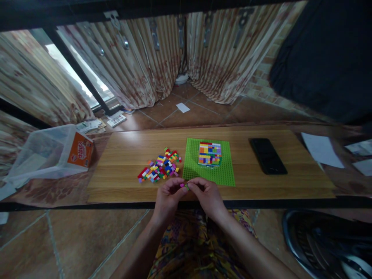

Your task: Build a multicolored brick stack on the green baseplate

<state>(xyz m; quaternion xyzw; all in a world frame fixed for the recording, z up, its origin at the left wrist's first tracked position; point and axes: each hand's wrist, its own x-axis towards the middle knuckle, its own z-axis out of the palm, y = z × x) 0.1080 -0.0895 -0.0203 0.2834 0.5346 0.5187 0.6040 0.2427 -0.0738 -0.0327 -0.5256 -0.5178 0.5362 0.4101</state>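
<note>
Near the front edge of the wooden board, my left hand [171, 192] pinches a small pink toy brick [182, 185] between thumb and fingers. My right hand [207, 190] meets it fingertip to fingertip, closed on a small green brick [187, 186]; the fingers partly cover both pieces. Just beyond lies a green studded baseplate [226, 174], with a multicoloured block of stacked bricks [209, 154] standing on it. A loose pile of mixed bricks [159, 166] is spread to the left of the baseplate.
A black phone [267, 156] lies on the wooden board [122, 155] at the right. A clear plastic box [49, 151] with an orange label stands at far left. White paper [322, 149] lies at far right. Curtains [145, 62] hang behind.
</note>
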